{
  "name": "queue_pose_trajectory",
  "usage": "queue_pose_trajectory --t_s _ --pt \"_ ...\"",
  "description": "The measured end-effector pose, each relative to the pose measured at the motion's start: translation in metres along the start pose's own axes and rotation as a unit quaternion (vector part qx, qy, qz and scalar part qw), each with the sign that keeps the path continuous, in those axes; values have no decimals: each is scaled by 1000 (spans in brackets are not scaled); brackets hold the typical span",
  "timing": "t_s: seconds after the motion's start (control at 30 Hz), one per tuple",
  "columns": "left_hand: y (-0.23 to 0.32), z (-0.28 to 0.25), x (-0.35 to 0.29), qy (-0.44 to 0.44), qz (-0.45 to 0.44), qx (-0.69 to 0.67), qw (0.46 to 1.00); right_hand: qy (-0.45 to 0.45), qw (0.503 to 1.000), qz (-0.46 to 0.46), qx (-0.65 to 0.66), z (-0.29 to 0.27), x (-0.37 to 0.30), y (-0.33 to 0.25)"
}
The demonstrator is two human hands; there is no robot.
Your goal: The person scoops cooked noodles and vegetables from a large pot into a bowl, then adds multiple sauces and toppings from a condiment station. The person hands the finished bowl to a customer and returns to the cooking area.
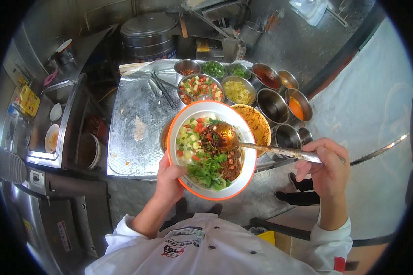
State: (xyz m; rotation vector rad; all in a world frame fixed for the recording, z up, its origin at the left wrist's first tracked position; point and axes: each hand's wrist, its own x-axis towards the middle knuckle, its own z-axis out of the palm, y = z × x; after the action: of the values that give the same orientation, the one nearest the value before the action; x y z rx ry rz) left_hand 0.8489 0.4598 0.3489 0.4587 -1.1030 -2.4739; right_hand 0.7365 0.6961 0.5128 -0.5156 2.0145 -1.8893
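My left hand [170, 179] grips a white bowl [175, 137] with an orange rim by its lower left side. Inside lie diced vegetables [187, 140] in pale green and red, leafy green herbs [209, 172], and dark brown minced topping [231, 167]. My right hand [323, 160] is closed around the handle of a metal ladle [280, 150]. The ladle's head, coated in reddish-brown oil, is over the upper right part of the bowl's contents. Whether it touches the food, I cannot tell.
Beyond the bowl, a foil-covered table [135, 119] carries several metal pots, among them diced vegetables [202, 87], pickled greens [238, 92] and red sauce [267, 75]. Chopsticks [164, 90] lie left of them. A sink [62, 146] stands at left, a large lidded pot [149, 36] behind.
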Motion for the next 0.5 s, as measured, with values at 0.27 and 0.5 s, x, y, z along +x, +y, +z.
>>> queue_pose_trajectory --t_s 0.27,0.5 --pt "-6 -5 7 -27 -25 -66 997 31 996 -35 82 -26 5 13" --pt "-6 -5 9 -37 -10 -83 996 2 996 -75 -45 -19 7 3"
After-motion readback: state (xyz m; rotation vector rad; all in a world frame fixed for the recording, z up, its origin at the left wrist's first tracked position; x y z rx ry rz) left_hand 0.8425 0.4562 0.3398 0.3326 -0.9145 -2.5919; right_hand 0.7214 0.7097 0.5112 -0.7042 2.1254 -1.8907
